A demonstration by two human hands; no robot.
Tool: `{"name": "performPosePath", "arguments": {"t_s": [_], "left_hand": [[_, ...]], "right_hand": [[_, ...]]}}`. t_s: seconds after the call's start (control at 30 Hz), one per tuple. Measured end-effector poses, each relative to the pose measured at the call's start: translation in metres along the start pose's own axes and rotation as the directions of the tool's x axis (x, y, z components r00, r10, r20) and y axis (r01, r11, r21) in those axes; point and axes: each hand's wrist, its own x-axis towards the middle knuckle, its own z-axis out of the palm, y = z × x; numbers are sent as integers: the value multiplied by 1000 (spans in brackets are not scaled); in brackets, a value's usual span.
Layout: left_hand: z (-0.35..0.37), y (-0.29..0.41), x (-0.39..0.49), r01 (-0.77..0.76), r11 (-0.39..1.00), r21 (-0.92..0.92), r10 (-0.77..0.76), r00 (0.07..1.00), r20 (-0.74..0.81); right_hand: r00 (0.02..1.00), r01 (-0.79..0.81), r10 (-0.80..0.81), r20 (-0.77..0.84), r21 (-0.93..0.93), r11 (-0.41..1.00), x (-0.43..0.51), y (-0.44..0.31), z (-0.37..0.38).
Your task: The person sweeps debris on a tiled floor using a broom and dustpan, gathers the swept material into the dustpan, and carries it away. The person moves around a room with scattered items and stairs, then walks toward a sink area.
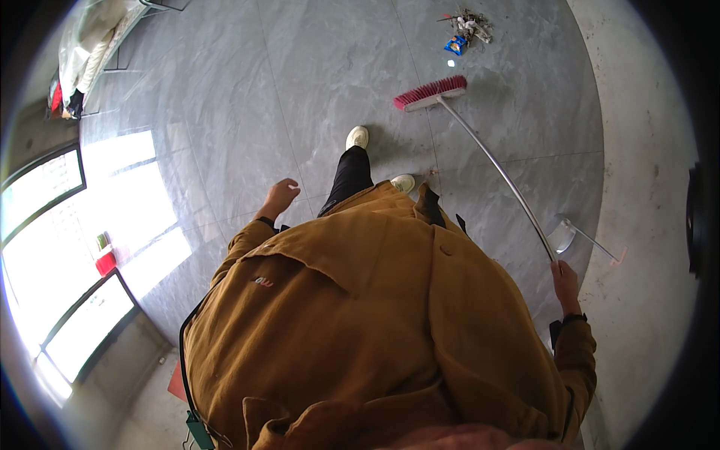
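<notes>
My right hand (pixel 565 284) is closed around the end of a metal broom handle (pixel 500 166). The handle slants away to a broom head (pixel 432 95) with pink bristles, tilted on its side near the floor. Just past the bristles is a small pile of debris (pixel 475 27) with a blue wrapper (pixel 455 45) at its edge. A small white scrap (pixel 451 63) sits between pile and broom. Off to my left, my left hand (pixel 281 197) hangs with loosely curled fingers and nothing visible in it.
Beside my right hand, a long-handled dustpan (pixel 565 236) stands by the pale wall (pixel 635 169). Windows (pixel 56 242) are at left, a red object (pixel 106 262) on the sill. A metal-framed bed or rack with plastic-covered items (pixel 93 50) stands at upper left. Grey tiles (pixel 225 84) cover the floor.
</notes>
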Motion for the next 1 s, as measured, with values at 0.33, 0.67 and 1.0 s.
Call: {"name": "performPosePath", "arguments": {"t_s": [0.33, 0.67, 1.0], "left_hand": [[11, -59, -83, 148, 987, 57, -153, 982, 112], [-5, 22, -118, 147, 987, -64, -147, 989, -8], [19, -57, -100, 109, 987, -120, -98, 991, 93]], "right_hand": [[907, 404, -421, 15, 253, 879, 152, -123, 70], [927, 144, -223, 302, 261, 954, 235, -219, 112], [949, 284, -269, 166, -74, 956, 191, 25, 88]]}}
